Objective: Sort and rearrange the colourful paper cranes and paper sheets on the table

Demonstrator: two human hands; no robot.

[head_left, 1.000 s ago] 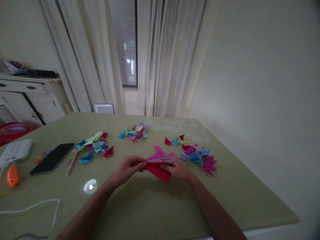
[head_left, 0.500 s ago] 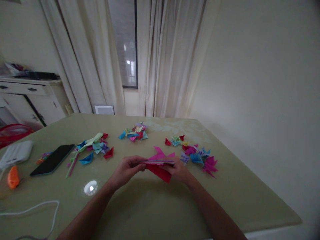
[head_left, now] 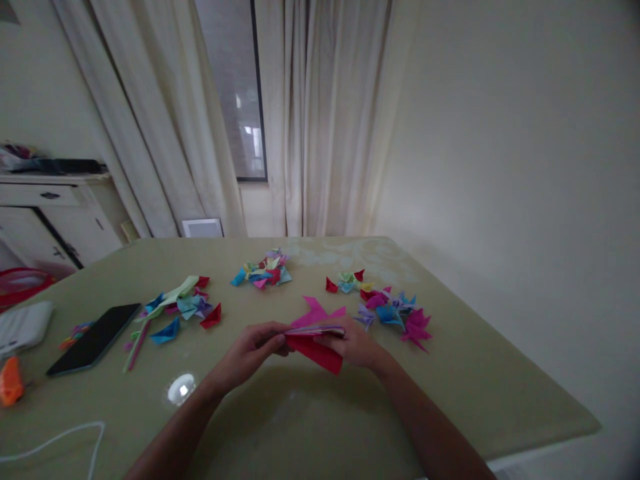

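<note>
Between my two hands is a stack of coloured paper, its layered edges facing up and a red sheet hanging lowest. My left hand pinches the stack's left end between thumb and fingers. At the other end my right hand grips it, fingers wrapped over the front. Just behind the stack a pink folded paper shows, partly hidden by it. To the right of my right hand lies a pile of folded papers in blue, purple and magenta.
More folded papers sit in a far pile and a left pile with a paper flower stem. Farther left are a black phone, a white device, an orange object and a white cable.
The view has shifted slightly, so things on the table sit a little lower and further left. Both hands keep hold of the paper stack.
</note>
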